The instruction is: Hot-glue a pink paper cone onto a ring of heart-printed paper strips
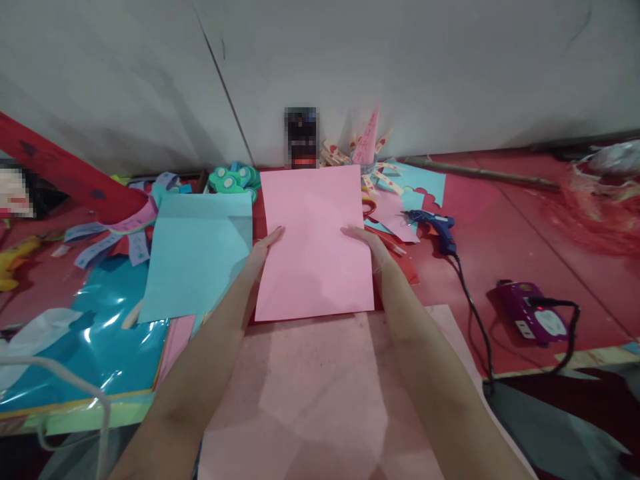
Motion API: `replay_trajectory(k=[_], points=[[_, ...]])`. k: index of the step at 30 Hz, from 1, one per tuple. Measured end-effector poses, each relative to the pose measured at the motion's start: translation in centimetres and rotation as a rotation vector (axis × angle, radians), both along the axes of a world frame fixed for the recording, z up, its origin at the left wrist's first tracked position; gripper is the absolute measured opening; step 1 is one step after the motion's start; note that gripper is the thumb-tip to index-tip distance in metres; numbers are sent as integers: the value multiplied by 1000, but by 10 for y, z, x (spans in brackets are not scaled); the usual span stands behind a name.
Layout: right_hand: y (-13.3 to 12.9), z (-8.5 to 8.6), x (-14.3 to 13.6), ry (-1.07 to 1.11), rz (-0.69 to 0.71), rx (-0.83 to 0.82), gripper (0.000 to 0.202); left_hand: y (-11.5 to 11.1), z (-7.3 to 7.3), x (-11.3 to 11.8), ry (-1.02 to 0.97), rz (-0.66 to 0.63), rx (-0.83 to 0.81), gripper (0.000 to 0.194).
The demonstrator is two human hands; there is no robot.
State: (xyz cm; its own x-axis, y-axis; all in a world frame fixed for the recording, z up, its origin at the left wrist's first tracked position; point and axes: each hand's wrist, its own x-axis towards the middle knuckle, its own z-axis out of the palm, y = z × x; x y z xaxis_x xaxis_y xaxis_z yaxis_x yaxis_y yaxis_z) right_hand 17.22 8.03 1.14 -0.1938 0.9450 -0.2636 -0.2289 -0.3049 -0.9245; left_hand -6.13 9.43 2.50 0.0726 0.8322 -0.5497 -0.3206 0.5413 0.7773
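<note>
A plain sheet of pink paper (pixel 316 267) is held up in the middle of the view, above the table. My left hand (pixel 267 245) grips its left edge, thumb on the front and the other fingers hidden behind. On the opposite edge my right hand (pixel 369 241) holds it the same way. Left of it lies a light blue sheet (pixel 200 247). Beneath my forearms spreads a larger pale pink board or sheet (pixel 315 387). Just right of the held paper are partly covered scissors (pixel 369 205) and paper scraps.
A blue glue gun (pixel 437 227) lies at right, its cord running down near a purple power socket (pixel 530 313). At the back stand a pink paper cone (pixel 367 137) and teal paper flowers (pixel 234 179). Glossy blue packaging (pixel 115 333) and a yellow glue gun (pixel 17 260) lie left.
</note>
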Motion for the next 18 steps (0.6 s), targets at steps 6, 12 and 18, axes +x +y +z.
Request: replay_trajectory(k=[6,12,18], points=[[-7,13,1,107,-8,-184,36,-5,1,-5,-2,-72,67,21],[-10,7,17,75,37,-180,33,-9,2,-15,-9,-219,77,15],[-15,12,25,14,143,-175,31,-8,0,-21,-17,-318,47,17]])
